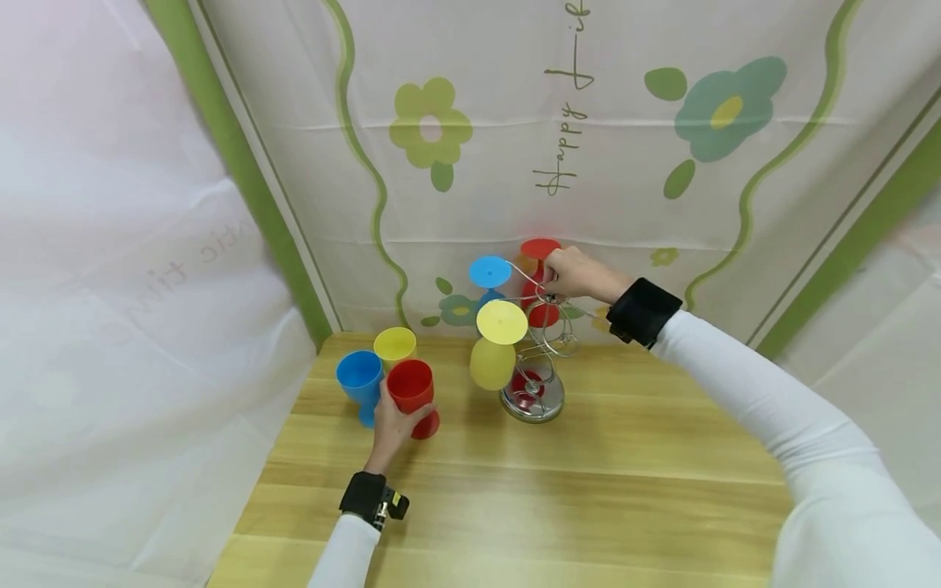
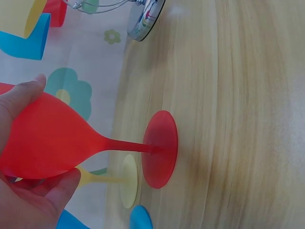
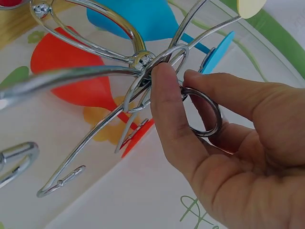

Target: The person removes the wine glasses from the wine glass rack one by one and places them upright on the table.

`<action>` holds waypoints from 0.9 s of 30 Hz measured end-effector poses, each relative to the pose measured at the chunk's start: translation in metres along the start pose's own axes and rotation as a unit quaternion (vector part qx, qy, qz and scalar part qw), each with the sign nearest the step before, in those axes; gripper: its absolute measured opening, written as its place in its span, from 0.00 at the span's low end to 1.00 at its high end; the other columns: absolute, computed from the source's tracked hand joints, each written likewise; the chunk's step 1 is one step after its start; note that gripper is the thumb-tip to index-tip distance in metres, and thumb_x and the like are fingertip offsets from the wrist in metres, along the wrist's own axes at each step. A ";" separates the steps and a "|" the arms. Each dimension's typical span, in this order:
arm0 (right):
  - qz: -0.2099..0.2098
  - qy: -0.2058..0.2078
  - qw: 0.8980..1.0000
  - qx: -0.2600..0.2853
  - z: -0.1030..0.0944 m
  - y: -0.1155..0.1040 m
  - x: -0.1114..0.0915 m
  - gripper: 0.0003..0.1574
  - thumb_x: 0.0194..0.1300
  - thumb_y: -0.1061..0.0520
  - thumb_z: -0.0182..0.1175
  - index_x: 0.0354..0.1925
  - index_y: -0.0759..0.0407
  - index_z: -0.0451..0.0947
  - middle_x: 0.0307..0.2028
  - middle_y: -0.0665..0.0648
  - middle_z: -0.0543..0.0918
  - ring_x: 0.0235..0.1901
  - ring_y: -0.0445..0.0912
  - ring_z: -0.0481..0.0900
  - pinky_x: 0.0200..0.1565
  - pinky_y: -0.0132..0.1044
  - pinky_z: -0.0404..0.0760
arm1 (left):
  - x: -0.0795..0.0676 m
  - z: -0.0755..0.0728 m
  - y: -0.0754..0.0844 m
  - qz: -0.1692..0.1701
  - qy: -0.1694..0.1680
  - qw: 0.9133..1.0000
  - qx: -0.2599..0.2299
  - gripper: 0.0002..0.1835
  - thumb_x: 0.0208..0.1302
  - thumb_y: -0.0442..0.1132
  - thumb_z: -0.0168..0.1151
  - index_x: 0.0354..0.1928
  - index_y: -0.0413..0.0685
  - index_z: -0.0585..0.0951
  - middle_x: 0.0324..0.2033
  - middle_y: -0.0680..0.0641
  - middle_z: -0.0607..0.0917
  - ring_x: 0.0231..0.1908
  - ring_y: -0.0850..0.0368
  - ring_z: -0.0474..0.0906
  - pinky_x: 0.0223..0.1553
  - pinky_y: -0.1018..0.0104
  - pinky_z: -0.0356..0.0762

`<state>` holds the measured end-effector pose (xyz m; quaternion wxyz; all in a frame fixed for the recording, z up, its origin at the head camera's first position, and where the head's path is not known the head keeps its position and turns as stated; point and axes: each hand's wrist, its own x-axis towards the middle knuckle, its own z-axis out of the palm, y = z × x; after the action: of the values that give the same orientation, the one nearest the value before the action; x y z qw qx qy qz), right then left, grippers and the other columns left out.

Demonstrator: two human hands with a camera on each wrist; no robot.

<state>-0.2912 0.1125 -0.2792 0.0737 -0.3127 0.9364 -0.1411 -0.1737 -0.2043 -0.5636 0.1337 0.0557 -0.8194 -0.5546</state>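
My left hand (image 1: 393,418) grips a red goblet (image 1: 412,384) around its bowl; the goblet is upright, its round foot (image 2: 160,149) close to the tabletop. Beside it stand a blue goblet (image 1: 360,374) and a yellow goblet (image 1: 395,343). My right hand (image 1: 577,273) pinches the ring (image 3: 217,114) at the top of a chrome wire goblet rack (image 1: 534,402). From the rack's arms hang upside down a blue goblet (image 1: 489,271), a yellow goblet (image 1: 501,323) and a red goblet (image 1: 540,249), the red one partly hidden behind my right hand.
Everything stands on a wooden table (image 1: 573,498) with a patterned curtain (image 1: 507,147) close behind the rack. White cloth (image 1: 147,327) hangs at the left. Bare wire arms (image 3: 62,179) of the rack stick out on its right side.
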 end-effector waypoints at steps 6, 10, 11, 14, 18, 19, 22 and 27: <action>-0.030 -0.003 0.999 -0.023 -0.005 0.001 0.000 0.10 0.59 0.72 0.55 0.24 0.67 0.81 0.22 0.62 0.82 0.18 0.45 0.73 0.25 0.36 0.74 | -0.001 0.001 0.002 0.006 0.001 1.000 -0.008 0.46 0.48 0.36 0.75 0.64 0.48 0.56 0.59 0.43 0.68 0.57 0.49 0.62 0.49 0.41 0.75; -0.051 -0.004 0.998 -0.025 -0.007 0.003 -0.001 0.13 0.56 0.74 0.52 0.19 0.66 0.76 0.17 0.60 0.78 0.17 0.44 0.65 0.25 0.35 0.65 | -0.001 0.002 0.002 0.005 0.002 1.000 -0.006 0.46 0.48 0.37 0.76 0.65 0.48 0.56 0.60 0.43 0.68 0.57 0.49 0.62 0.50 0.42 0.75; -0.055 -0.004 0.998 -0.025 -0.007 0.003 -0.001 0.14 0.55 0.75 0.51 0.18 0.65 0.75 0.16 0.58 0.76 0.17 0.43 0.64 0.25 0.35 0.64 | -0.001 0.002 0.002 0.005 0.002 1.000 -0.005 0.47 0.48 0.38 0.76 0.65 0.49 0.56 0.60 0.43 0.68 0.57 0.49 0.62 0.50 0.42 0.75; -0.070 -0.003 0.997 -0.028 -0.008 0.004 0.000 0.16 0.55 0.75 0.51 0.16 0.63 0.73 0.14 0.55 0.72 0.16 0.44 0.60 0.25 0.36 0.61 | 0.000 0.002 0.002 0.004 0.004 1.000 -0.003 0.47 0.48 0.39 0.76 0.65 0.50 0.56 0.59 0.45 0.68 0.57 0.50 0.62 0.50 0.43 0.75; -0.084 -0.004 0.996 -0.031 -0.009 0.005 0.002 0.16 0.56 0.74 0.52 0.16 0.63 0.73 0.13 0.53 0.70 0.16 0.44 0.59 0.24 0.36 0.60 | 0.002 0.002 0.001 0.007 0.006 1.000 -0.001 0.47 0.48 0.39 0.76 0.65 0.49 0.55 0.60 0.44 0.68 0.57 0.50 0.62 0.51 0.42 0.74; -0.088 -0.005 0.996 -0.033 -0.009 0.005 0.003 0.15 0.55 0.74 0.52 0.16 0.64 0.73 0.13 0.53 0.70 0.16 0.44 0.59 0.24 0.36 0.60 | 0.002 0.002 0.001 0.006 0.007 1.000 0.000 0.47 0.48 0.40 0.76 0.65 0.49 0.55 0.60 0.44 0.68 0.57 0.49 0.62 0.51 0.42 0.74; -0.097 -0.007 0.995 -0.037 -0.008 0.004 0.005 0.14 0.52 0.75 0.51 0.16 0.64 0.72 0.14 0.52 0.69 0.17 0.43 0.60 0.24 0.35 0.61 | 0.001 0.001 0.001 0.003 0.010 1.000 -0.002 0.47 0.48 0.40 0.76 0.65 0.48 0.55 0.60 0.43 0.68 0.57 0.49 0.62 0.51 0.42 0.74; -0.107 -0.011 0.993 -0.045 -0.008 0.003 0.008 0.14 0.48 0.77 0.49 0.18 0.62 0.71 0.17 0.52 0.69 0.19 0.44 0.63 0.26 0.35 0.63 | 0.002 0.002 0.001 -0.001 0.011 1.000 -0.005 0.47 0.48 0.38 0.76 0.65 0.49 0.55 0.60 0.44 0.68 0.57 0.49 0.61 0.50 0.42 0.75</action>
<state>-0.3011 0.1118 -0.2727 0.0543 -0.4159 0.9020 -0.1022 -0.1757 -0.2028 -0.5629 0.1423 0.0622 -0.8151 -0.5581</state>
